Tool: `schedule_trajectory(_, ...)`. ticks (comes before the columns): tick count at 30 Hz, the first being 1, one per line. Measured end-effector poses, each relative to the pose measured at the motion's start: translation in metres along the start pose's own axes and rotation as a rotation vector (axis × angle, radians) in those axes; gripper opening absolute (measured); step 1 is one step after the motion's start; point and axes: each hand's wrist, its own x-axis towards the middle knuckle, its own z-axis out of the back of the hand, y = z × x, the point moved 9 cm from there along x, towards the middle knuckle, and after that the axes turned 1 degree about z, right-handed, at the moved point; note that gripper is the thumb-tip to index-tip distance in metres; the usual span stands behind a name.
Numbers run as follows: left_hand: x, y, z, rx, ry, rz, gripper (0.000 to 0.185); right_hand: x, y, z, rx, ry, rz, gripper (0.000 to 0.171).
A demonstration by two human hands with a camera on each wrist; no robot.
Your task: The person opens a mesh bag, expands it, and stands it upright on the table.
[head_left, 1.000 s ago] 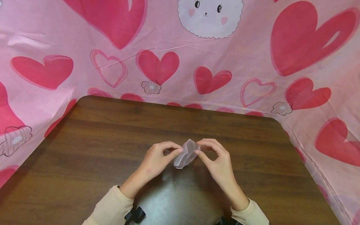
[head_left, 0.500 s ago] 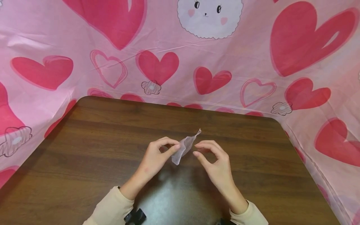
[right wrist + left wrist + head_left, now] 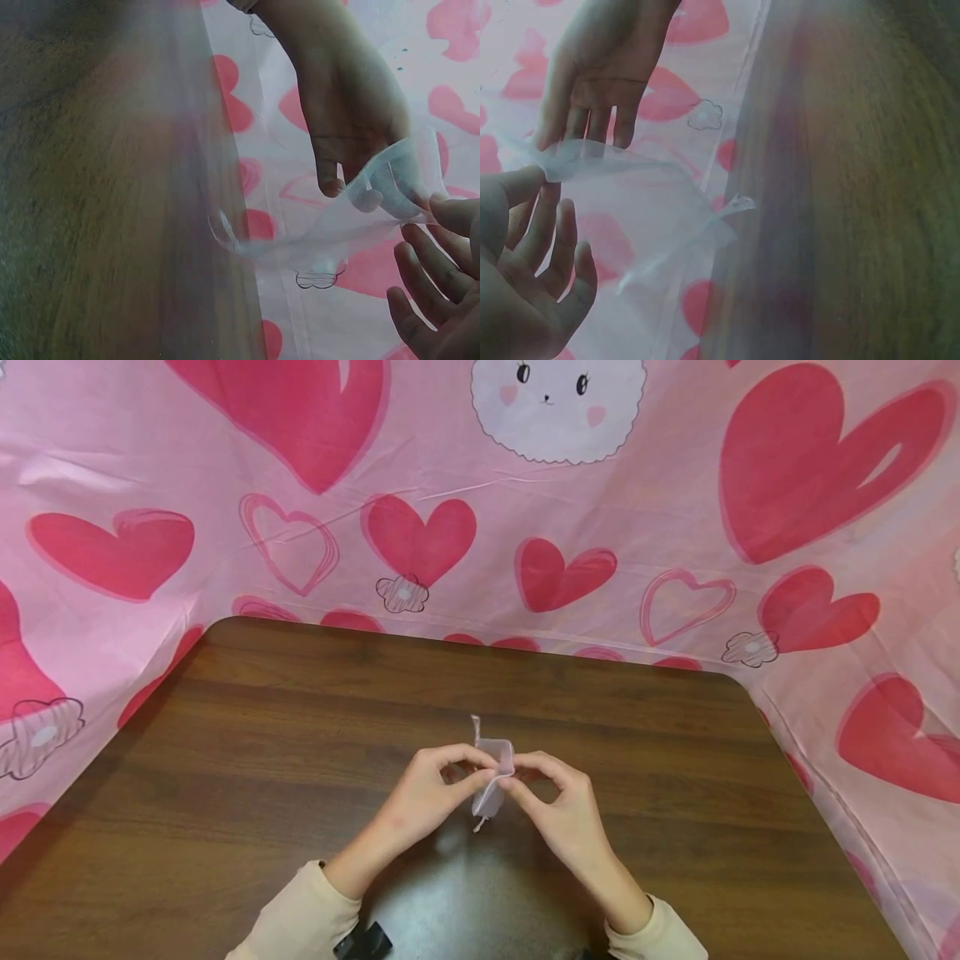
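A small sheer pale-lilac drawstring pouch (image 3: 489, 801) is held above the table between my two hands. Its mouth edge faces up, and short cord ends stick out at its far and near sides. My left hand (image 3: 424, 788) pinches one side of the mouth between thumb and index finger. From the other side, my right hand (image 3: 567, 807) pinches the facing edge the same way. In the left wrist view the see-through pouch (image 3: 652, 199) hangs below the fingertips, looking flat. Fingers show through the pouch (image 3: 330, 232) in the right wrist view.
A dark wooden table (image 3: 300, 710) lies under both hands. Pink cloth (image 3: 450, 468) printed with hearts hangs round its back and sides. A black device (image 3: 363, 942) sits at the left cuff.
The pouch has been turned, so its mouth edge now faces up. My right hand let go of it half a second ago and now pinches it again, nearer my left hand.
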Motion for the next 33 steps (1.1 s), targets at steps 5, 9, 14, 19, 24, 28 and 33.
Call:
schedule_trajectory(5,-0.001,-0.001,-0.001,0.021,-0.003,-0.023,0.006,0.000,-0.004,0.001,0.000,-0.018,-0.035,0.016)
schedule_trajectory(9,0.000,-0.002,0.001,0.030,-0.020,-0.032,0.006,0.001,-0.005,0.003,-0.004,-0.040,-0.029,0.014)
schedule_trajectory(14,0.000,-0.003,0.003,0.036,-0.038,-0.032,0.005,0.002,-0.004,0.005,0.002,-0.057,-0.013,0.012)
schedule_trajectory(19,0.000,-0.001,0.005,0.025,-0.066,-0.021,0.005,0.003,-0.004,0.008,0.008,-0.076,-0.012,0.012)
schedule_trajectory(24,0.001,0.001,0.010,0.031,-0.111,-0.007,0.005,0.004,-0.007,0.012,-0.008,-0.095,-0.029,0.011)
schedule_trajectory(28,0.002,0.002,0.013,0.042,-0.145,-0.005,0.006,0.004,-0.009,0.014,-0.022,-0.103,-0.043,0.009)
schedule_trajectory(33,0.002,0.003,0.015,0.049,-0.169,0.002,0.008,0.003,-0.010,0.016,-0.020,-0.117,-0.065,0.009)
